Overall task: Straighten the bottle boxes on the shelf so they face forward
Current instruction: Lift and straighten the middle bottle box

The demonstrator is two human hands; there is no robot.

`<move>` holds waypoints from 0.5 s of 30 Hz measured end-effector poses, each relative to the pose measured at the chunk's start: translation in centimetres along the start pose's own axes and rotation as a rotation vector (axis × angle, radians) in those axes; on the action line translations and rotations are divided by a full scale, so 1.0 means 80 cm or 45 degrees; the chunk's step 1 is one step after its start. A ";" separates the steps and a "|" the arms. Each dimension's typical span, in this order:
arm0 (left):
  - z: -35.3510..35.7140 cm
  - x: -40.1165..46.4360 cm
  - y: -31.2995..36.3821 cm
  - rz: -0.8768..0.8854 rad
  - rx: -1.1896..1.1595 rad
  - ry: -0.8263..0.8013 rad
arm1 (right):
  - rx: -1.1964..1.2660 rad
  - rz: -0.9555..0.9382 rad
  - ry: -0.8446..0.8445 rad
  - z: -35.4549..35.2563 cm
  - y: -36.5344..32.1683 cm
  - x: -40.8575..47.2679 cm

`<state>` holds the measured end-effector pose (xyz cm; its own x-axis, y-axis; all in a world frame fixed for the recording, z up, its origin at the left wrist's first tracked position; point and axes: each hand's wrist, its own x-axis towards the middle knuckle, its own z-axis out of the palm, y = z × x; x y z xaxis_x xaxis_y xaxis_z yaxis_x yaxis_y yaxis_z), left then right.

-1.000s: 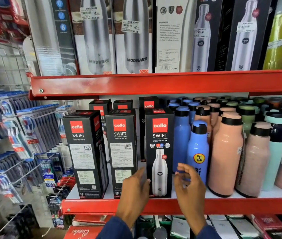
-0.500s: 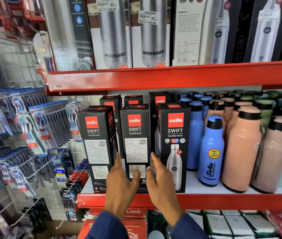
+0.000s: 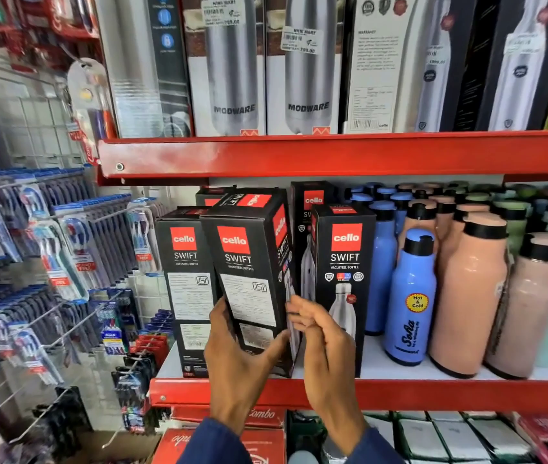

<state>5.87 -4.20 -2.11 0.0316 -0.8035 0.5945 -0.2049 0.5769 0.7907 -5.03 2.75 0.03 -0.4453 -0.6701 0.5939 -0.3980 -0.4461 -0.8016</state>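
Red shelf (image 3: 399,393), left hand (image 3: 239,360) tilting "cello SWIFT" box (image 3: 249,262), right hand (image 3: 326,349) beside

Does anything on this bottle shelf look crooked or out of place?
Yes. The middle box leans left with its top toward the camera, held in the left hand. It shows its text panel, like the left box; the right box shows the bottle picture.

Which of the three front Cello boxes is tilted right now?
The middle box, held by the left hand, leans with its top showing. The left box and right box stand upright.
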 end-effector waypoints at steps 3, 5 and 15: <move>-0.018 -0.006 0.010 0.040 -0.124 -0.020 | -0.077 -0.075 0.042 -0.014 -0.005 -0.006; -0.034 -0.006 0.017 0.089 -0.193 -0.108 | -0.144 -0.063 0.044 -0.026 0.001 -0.005; -0.049 0.018 0.001 0.087 -0.456 -0.571 | -0.151 0.013 -0.203 -0.018 0.006 -0.012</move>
<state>9.77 -4.78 -0.61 -0.4039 -0.7011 0.5876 0.1542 0.5809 0.7992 -5.95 4.04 -0.85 -0.3213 -0.7638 0.5597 -0.4896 -0.3719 -0.7886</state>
